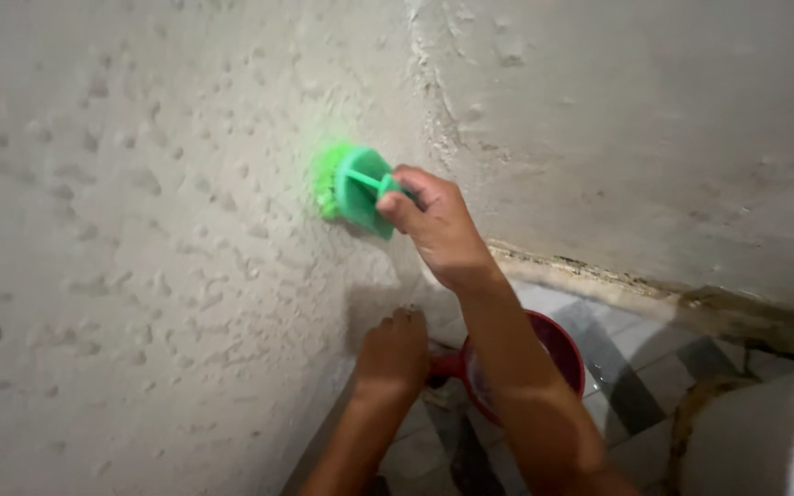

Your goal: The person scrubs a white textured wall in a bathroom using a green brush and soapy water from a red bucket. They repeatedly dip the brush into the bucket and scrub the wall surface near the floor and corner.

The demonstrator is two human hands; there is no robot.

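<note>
**Green brush on rough wall, red scoop held low**

While the right hand [438, 225] is clamped on the handle of a green scrubbing brush [353, 186], just above frame centre, its bristles sit against the textured wall [121, 257]. Fingers wrap the handle from the right side; thumb on the near edge. Bristle end is blurred, brush body tilted, bristles facing left into the wall.

The right forearm runs down toward the bottom right of centre, crossing over a red scoop [558, 344]. The left hand [395, 354], lower centre, is closed on the scoop's red handle at its left side; knuckles face the camera, fingertips hidden, so exact finger placement can't be told. The scoop bowl sits right of that hand, partly hidden behind the right forearm, and is shiny inside.

The wall fills the left half, bumpy and pale grey. A second, smoother wall [654, 138] fills the upper right, meeting the first at a corner seam above the brush. Its base shows a dark stained strip. The tiled floor [636, 367] is lower right, grey with dark stripes. A pale rounded object [765, 432] sits at the bottom right corner.
</note>
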